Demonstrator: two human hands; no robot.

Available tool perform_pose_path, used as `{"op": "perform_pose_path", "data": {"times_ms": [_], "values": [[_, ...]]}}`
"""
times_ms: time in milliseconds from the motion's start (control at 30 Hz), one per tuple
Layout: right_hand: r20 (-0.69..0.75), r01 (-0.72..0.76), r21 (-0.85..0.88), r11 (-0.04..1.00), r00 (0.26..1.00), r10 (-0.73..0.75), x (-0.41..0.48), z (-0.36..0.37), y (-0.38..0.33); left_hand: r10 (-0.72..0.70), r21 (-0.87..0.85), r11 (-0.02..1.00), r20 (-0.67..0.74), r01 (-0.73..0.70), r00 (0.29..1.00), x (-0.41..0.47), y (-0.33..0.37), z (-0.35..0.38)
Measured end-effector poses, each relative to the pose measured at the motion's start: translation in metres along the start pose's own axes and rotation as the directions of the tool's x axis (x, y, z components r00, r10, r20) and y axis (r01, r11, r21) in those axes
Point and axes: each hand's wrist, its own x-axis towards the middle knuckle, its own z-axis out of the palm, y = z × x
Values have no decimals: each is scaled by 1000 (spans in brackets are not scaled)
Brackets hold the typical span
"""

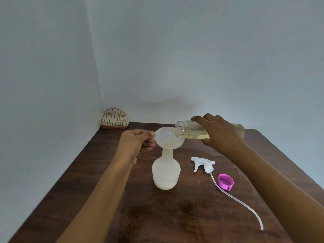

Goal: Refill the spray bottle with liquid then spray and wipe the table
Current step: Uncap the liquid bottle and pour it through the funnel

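1. Spray bottle (166, 174): translucent white, upright on the dark wood table (175, 216), roughly mid-table, head off. Base looks faintly yellowish.
2. Funnel (164, 136): white, seated in the spray bottle's neck. A small pool of pale yellow liquid sits at its bottom.
3. Left hand (135, 142): fingers curled, pinching the funnel's rim on its left side.
4. Right hand (220, 132): wrapped over a clear refill bottle (185, 130) from above, thumb underneath.
5. The refill bottle is tipped nearly horizontal, uncapped, with its mouth over the funnel's right rim. Yellow liquid lies along its lower side. Can't tell whether a stream is leaving the mouth.
6. Trigger sprayer head (203, 163): white, lying on its side on the table, to the right of the spray bottle and apart from it.
7. Its clear dip tube (233, 195) curves away toward the near right of the table.
8. Pink cap (225, 181): open side up, just right of the dip tube, near the sprayer head.
9. Gold wire holder (114, 120): far left table corner, against the pale walls, something white inside.
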Motion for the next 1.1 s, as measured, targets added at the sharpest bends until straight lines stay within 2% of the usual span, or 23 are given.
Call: {"op": "perform_pose_path", "data": {"times_ms": [1100], "values": [[-29,11,-54,999,999,-13,1,-5,-2,0,3,1000,0,0,1000,0,1,0]]}}
